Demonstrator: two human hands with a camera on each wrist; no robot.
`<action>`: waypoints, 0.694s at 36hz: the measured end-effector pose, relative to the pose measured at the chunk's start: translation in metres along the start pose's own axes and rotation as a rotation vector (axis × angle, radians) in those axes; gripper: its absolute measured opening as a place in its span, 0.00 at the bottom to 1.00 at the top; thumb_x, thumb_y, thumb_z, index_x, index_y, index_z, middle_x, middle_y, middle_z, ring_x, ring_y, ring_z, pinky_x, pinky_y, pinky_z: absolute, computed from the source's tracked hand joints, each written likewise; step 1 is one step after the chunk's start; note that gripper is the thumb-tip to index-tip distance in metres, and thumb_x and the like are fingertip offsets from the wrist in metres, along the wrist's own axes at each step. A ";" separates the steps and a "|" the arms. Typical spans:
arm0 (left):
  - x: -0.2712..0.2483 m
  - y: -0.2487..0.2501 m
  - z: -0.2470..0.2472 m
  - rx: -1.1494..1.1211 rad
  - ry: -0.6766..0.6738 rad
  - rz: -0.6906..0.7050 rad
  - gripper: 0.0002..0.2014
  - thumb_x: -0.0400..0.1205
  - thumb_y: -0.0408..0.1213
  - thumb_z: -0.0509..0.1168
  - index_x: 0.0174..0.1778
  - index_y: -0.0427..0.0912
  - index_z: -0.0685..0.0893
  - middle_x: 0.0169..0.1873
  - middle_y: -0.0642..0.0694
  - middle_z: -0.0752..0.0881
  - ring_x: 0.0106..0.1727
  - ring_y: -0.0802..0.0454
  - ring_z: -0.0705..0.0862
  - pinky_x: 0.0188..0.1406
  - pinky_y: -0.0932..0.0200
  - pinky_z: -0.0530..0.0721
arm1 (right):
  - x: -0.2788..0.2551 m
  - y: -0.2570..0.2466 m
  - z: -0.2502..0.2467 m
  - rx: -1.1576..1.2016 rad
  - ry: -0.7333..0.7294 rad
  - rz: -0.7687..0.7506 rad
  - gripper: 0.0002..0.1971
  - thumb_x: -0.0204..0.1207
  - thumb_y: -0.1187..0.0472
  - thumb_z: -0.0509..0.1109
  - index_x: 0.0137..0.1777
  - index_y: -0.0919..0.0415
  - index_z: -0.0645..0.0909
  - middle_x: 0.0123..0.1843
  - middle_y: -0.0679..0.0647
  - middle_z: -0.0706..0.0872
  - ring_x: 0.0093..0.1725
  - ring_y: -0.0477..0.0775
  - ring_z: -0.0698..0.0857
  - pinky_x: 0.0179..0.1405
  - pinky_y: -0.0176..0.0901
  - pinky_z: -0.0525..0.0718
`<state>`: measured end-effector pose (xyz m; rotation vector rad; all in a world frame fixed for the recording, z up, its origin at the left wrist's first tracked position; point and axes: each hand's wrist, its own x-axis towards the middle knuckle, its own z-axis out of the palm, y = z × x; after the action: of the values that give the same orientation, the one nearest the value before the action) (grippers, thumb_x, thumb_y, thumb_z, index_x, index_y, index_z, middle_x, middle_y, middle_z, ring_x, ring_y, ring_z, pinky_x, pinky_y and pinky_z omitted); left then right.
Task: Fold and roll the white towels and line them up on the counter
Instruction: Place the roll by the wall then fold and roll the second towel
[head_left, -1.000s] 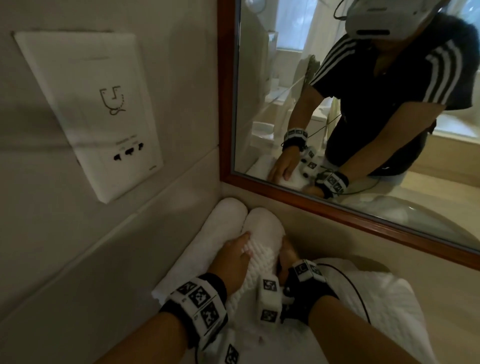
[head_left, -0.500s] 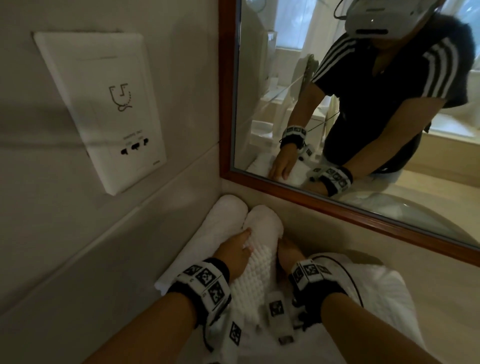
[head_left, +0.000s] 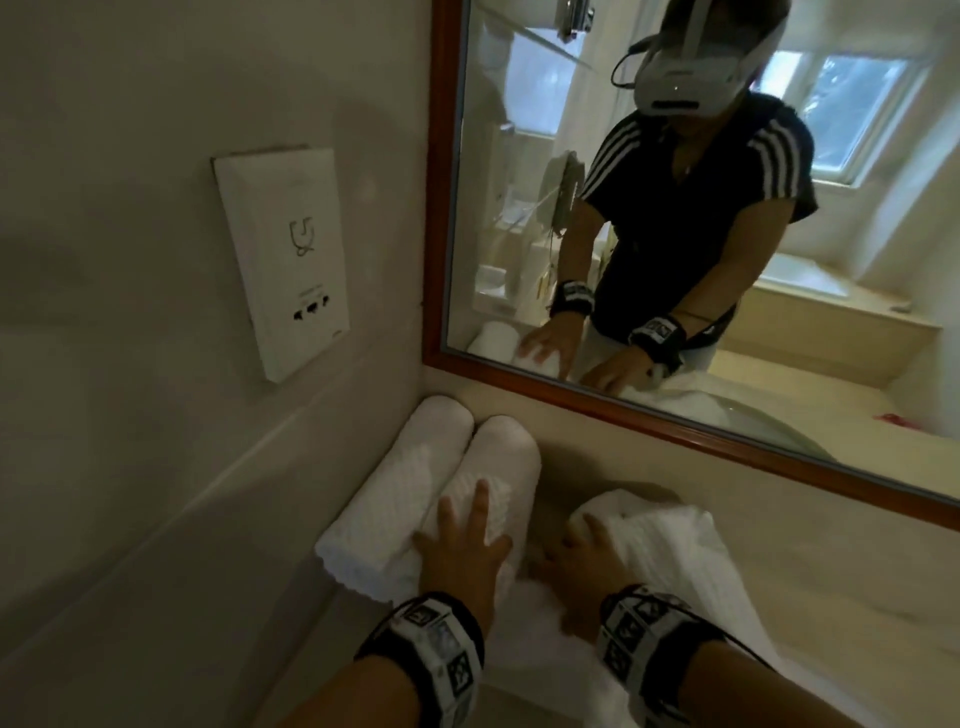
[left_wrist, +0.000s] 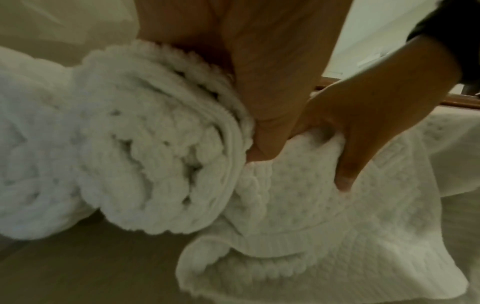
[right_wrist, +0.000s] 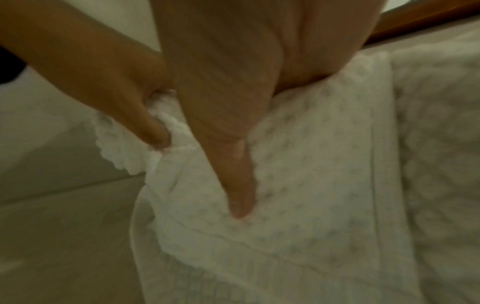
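Observation:
Two rolled white towels lie side by side on the counter (head_left: 597, 467) against the left wall: the first roll (head_left: 405, 478) and the second roll (head_left: 504, 462) to its right. My left hand (head_left: 467, 540) rests flat on the second roll with fingers spread; that roll's spiral end (left_wrist: 155, 164) shows in the left wrist view. My right hand (head_left: 576, 556) grips a fold of a loose white towel (head_left: 675, 561) spread out to the right. Its thumb (right_wrist: 239, 185) presses down into the cloth.
The tiled wall with a white socket plate (head_left: 285, 260) stands close on the left. A wood-framed mirror (head_left: 675, 415) runs along the back of the counter. It reflects me and a basin to the right.
My right hand has left the second roll and moved right onto the loose towel. My left hand has spread its fingers flat on that roll. The view has tilted up.

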<state>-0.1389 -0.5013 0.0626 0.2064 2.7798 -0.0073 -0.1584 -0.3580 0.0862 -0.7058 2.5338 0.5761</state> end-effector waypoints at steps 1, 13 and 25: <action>-0.001 0.003 0.002 0.013 0.005 -0.003 0.31 0.83 0.44 0.61 0.79 0.64 0.54 0.81 0.47 0.28 0.81 0.29 0.37 0.72 0.22 0.56 | -0.005 0.000 0.003 -0.012 0.013 0.003 0.34 0.76 0.52 0.68 0.80 0.46 0.57 0.82 0.54 0.61 0.81 0.63 0.53 0.79 0.68 0.41; -0.009 -0.022 0.020 -0.363 0.123 -0.130 0.44 0.74 0.65 0.59 0.79 0.66 0.37 0.82 0.43 0.46 0.80 0.39 0.58 0.77 0.41 0.63 | 0.036 -0.005 -0.003 1.182 0.053 0.304 0.34 0.81 0.50 0.61 0.83 0.57 0.51 0.82 0.61 0.59 0.80 0.63 0.62 0.80 0.54 0.60; -0.001 -0.031 0.013 -0.346 0.138 -0.056 0.43 0.78 0.57 0.62 0.79 0.65 0.38 0.81 0.43 0.48 0.74 0.40 0.65 0.73 0.46 0.66 | 0.099 -0.031 -0.006 2.406 -0.044 0.352 0.40 0.72 0.38 0.67 0.78 0.60 0.65 0.76 0.64 0.71 0.72 0.66 0.73 0.67 0.61 0.74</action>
<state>-0.1386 -0.5329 0.0503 0.0419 2.8637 0.4864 -0.2189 -0.4222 0.0320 0.6519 1.4398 -1.9736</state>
